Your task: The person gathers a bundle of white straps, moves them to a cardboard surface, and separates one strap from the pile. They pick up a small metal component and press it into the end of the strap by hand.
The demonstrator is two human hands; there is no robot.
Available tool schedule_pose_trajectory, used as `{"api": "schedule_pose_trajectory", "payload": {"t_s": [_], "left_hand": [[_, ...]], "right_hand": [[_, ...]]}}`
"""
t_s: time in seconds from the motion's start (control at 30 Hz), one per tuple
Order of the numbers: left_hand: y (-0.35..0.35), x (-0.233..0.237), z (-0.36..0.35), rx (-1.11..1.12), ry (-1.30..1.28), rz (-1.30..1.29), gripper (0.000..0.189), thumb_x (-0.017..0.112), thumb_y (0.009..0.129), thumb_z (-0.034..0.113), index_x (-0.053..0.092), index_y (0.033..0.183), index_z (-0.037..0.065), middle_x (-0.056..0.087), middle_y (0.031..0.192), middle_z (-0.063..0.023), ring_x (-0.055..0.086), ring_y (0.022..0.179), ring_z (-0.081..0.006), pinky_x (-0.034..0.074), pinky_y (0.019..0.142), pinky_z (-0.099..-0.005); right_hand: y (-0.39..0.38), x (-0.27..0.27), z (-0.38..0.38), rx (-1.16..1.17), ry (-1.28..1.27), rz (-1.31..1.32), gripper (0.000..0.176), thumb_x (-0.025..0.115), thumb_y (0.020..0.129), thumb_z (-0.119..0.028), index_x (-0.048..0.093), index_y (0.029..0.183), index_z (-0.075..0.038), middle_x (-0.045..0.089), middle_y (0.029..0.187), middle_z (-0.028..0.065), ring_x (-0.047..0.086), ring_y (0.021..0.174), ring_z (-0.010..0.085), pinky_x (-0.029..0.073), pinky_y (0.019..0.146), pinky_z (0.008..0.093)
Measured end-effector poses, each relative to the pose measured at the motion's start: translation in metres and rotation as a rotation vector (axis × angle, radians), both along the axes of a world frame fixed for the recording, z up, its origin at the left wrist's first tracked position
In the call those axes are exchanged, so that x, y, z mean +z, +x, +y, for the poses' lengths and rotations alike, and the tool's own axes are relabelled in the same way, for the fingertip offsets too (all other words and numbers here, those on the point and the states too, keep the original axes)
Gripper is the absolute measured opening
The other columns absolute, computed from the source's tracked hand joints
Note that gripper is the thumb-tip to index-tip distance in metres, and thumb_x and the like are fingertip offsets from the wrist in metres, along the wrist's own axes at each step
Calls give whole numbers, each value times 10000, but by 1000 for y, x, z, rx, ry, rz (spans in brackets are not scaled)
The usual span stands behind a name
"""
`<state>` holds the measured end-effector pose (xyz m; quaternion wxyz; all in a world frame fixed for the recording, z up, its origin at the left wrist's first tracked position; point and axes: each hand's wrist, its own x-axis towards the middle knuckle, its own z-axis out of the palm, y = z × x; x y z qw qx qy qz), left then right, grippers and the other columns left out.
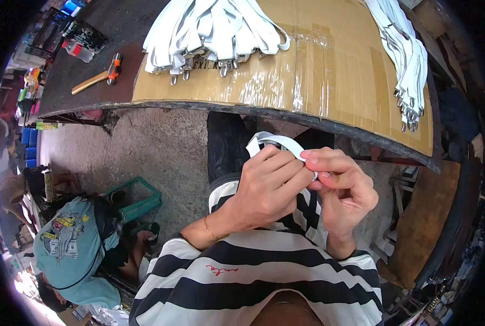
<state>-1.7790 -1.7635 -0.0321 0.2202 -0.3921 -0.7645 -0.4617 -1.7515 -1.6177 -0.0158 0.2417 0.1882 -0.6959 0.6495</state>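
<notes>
A white strap [287, 142] is in my two hands, above my lap and just short of the table's front edge. It arches over my left hand [269, 187], whose fingers are curled closed around it. With thumb and fingertips, my right hand [343, 187] pinches the strap's end close to the left fingers. A small metallic bit shows between the hands, but the fingers hide most of it. On the cardboard beyond lies a large bundle of white straps [215, 27] with metal clips at their ends. Another bundle of clipped straps [408, 70] lies at the right.
Taped cardboard [340, 70] covers much of the table. A hammer [112, 70] with a wooden handle, a bottle [78, 50] and a dark patterned container [86, 35] are at the left. A person in a teal shirt [71, 250] sits low left, near a green crate-like frame [142, 198].
</notes>
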Motion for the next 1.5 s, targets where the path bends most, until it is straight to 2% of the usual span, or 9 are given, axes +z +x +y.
{"api": "schedule_pose_trajectory", "payload": {"t_s": [0.33, 0.43, 0.53, 0.67, 0.73, 0.8, 0.97, 1.23, 1.5], "left_hand": [[-2, -12, 13, -27, 90, -238, 208, 656, 652, -65, 596, 845, -19, 594, 724, -117, 591, 651, -268, 432, 599, -358], [-1, -13, 19, -47, 231, -450, 172, 674, 715, -68, 632, 876, -23, 630, 727, -130, 610, 634, -252, 450, 590, -322], [-1, -13, 18, -67, 278, -570, 161, 680, 740, -58, 655, 896, -26, 654, 739, -135, 619, 629, -237, 454, 596, -305], [-1, -11, 15, -111, 261, -618, 166, 689, 732, -47, 642, 891, -39, 663, 750, -140, 618, 635, -261, 441, 626, -352], [-2, -9, 17, -126, 268, -622, 162, 688, 729, -48, 640, 883, -39, 662, 743, -140, 617, 632, -269, 436, 624, -354], [-3, -8, 18, -104, 255, -523, 163, 669, 732, -62, 636, 890, -39, 652, 748, -146, 608, 636, -284, 425, 613, -356], [-4, -13, 22, -31, 205, -450, 188, 639, 711, -95, 620, 888, -33, 611, 746, -147, 585, 652, -296, 422, 617, -358], [-9, -22, 25, 34, 143, -242, 179, 640, 681, -82, 602, 838, -6, 569, 708, -132, 581, 660, -291, 415, 619, -362], [-11, -14, 24, 8, 153, -615, 133, 681, 763, -20, 650, 891, -31, 624, 709, -136, 607, 607, -163, 438, 536, -269]], "right_hand": [[-1, -12, 13, 139, -330, -365, 92, 628, 838, 81, 574, 885, 23, 648, 1032, 209, 629, 979, 262, 521, 816, 342], [-8, -21, 24, 375, -942, -628, 99, 589, 924, -105, 585, 989, -30, 630, 1079, 184, 589, 1067, 257, 431, 974, 401], [-3, -17, 23, 230, -1011, -468, 136, 603, 921, -132, 570, 1014, -39, 604, 1142, 176, 564, 1113, 264, 414, 996, 415], [0, -18, 32, 151, -571, -261, 209, 661, 888, -142, 548, 1031, -39, 583, 1162, 212, 552, 1132, 299, 391, 1015, 435], [1, -12, 34, 127, -536, -240, 213, 700, 831, -46, 561, 990, -18, 586, 1150, 234, 551, 1135, 311, 393, 1008, 434], [0, -2, 35, 111, -159, -194, 213, 713, 757, 59, 578, 912, 4, 595, 1140, 243, 551, 1141, 316, 412, 985, 428], [-12, -1, 20, 29, 117, -214, 161, 667, 757, 116, 545, 833, 42, 677, 1003, 200, 670, 867, 245, 520, 802, 322], [-12, -26, 7, 65, -263, -275, 94, 607, 862, 71, 530, 903, 37, 659, 989, 203, 634, 896, 183, 505, 814, 289], [-17, -22, 15, 196, -709, -513, 141, 600, 928, -114, 548, 970, 10, 614, 1097, 227, 619, 988, 227, 506, 830, 307]]}}
